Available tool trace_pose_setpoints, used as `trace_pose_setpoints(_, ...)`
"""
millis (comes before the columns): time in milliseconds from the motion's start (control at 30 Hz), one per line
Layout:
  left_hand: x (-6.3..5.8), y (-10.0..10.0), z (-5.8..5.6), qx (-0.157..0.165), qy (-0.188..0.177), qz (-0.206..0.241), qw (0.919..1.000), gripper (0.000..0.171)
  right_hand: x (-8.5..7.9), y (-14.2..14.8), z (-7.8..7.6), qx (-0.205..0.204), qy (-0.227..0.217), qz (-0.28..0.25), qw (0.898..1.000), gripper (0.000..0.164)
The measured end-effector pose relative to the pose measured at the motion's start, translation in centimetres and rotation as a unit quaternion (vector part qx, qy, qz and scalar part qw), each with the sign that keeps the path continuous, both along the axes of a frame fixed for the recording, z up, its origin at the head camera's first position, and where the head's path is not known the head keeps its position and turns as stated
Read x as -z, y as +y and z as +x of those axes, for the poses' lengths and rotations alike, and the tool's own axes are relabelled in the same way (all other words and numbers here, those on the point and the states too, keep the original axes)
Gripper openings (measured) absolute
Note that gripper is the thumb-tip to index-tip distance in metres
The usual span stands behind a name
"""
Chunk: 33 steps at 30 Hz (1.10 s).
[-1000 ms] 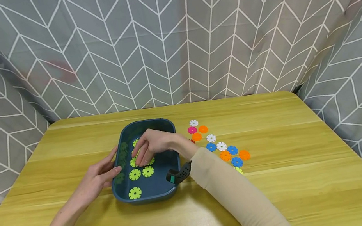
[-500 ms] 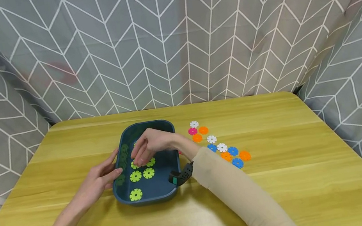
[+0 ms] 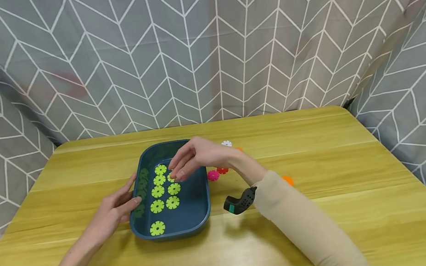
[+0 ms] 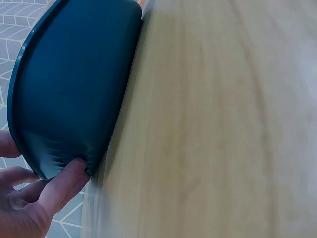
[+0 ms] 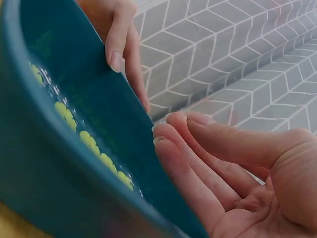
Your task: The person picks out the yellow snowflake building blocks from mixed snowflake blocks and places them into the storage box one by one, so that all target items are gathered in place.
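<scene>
A dark blue-green plastic basin stands left of the table's middle. On its bottom lie several yellow-green notched discs, roughly in two columns. My left hand holds the basin's left wall, thumb at the rim and fingers along the outside; the left wrist view shows these fingers against the wall. Over the basin's far right part hovers my right hand, fingers loosely bent, partly covering one disc. In the right wrist view its fingertips are close together with no disc visible between them.
To the right of the basin, a pink disc, a red disc and a white disc lie on the wooden table. An orange disc shows beside the right sleeve. A patterned grey curtain surrounds the table.
My right hand has risen from the discs and shifted right, uncovering several yellow-green ones; its arm now hides most of the loose discs on the table. The left hand stays at the basin.
</scene>
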State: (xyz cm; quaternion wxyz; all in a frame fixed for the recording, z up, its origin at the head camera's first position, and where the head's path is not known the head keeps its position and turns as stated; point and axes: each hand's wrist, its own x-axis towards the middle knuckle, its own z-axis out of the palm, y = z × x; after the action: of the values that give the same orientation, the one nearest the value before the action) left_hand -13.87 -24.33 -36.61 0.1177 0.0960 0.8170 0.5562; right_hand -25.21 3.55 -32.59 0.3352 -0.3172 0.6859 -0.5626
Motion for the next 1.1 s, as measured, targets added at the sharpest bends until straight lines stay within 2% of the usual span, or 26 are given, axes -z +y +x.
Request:
trace_pose_setpoints(267,0.0,0.1,0.0,-0.002,0.003,-0.006,1.0000,0.067,0.1,3.1,0.9,0.021,0.033,0.001,0.999,0.031)
trace_pose_setpoints(600,0.2,-0.1,0.0,0.000,0.002,0.001,1.0000,0.067,0.9,7.0,3.0,0.068,0.023,-0.026,0.997,0.037)
trace_pose_setpoints(867,0.1,-0.1,0.0,0.000,0.000,0.002,1.0000,0.067,2.0,10.5,4.0,0.079,0.037,0.022,0.996,0.032)
trace_pose_setpoints(1100,0.1,0.0,0.0,0.002,0.004,-0.007,1.0000,0.066,3.1,13.8,4.6,0.059,0.032,0.056,0.996,0.033)
